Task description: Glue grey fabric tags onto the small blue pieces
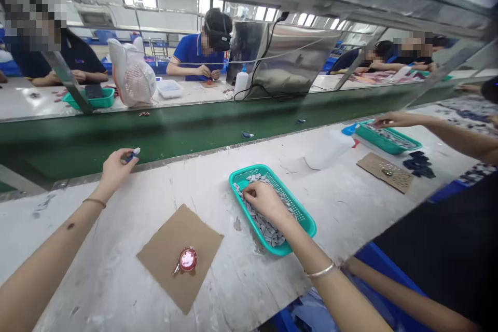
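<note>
My left hand (115, 167) reaches to the edge of the green belt and pinches a small dark blue and white piece (133, 154). Inside a teal basket (307, 222) of small grey pieces (268, 228), my right hand (266, 199) has its fingertips pressed together at the left side; whatever is between them is hidden. A square of brown cardboard (163, 249) lies on the white table between my arms. On it rests a shiny pink-red round item (188, 259) with a small metallic part.
Small pieces lie on the green belt (187, 132) beyond the table. A clear bottle with a blue top (330, 148) stands right of my basket. At right, a co-worker's hand (389, 119) touches another teal basket (389, 145). A metal frame hangs overhead. People sit across the belt.
</note>
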`<state>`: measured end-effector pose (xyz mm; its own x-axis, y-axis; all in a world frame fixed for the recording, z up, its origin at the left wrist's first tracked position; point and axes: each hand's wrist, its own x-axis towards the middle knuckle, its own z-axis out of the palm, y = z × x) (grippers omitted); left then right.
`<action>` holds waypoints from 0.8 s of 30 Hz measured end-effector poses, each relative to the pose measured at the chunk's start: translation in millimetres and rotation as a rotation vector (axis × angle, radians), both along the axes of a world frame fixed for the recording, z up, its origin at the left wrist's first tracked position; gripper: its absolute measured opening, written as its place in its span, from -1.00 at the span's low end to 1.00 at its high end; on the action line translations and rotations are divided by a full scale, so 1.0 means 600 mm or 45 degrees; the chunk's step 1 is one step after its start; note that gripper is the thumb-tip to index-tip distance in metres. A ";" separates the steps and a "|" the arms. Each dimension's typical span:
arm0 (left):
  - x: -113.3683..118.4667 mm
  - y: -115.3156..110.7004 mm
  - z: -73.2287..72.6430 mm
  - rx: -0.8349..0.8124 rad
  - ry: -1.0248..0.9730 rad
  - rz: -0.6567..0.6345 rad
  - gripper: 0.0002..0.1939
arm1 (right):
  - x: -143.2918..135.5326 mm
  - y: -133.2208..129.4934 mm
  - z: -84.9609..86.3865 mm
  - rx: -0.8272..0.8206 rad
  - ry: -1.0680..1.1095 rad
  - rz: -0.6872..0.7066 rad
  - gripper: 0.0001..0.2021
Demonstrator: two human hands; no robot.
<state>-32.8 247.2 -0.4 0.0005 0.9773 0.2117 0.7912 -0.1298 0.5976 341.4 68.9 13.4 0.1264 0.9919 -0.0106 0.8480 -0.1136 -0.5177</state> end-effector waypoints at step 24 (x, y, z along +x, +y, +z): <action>0.551 0.089 -0.025 0.159 0.067 -0.823 -0.65 | 0.021 -0.017 -0.010 -0.033 0.261 -0.073 -0.79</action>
<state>298.0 300.5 -15.3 0.5926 0.7446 0.3072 0.5582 -0.6546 0.5097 354.1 58.6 7.4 0.1752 0.9822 -0.0673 0.7171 -0.1741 -0.6749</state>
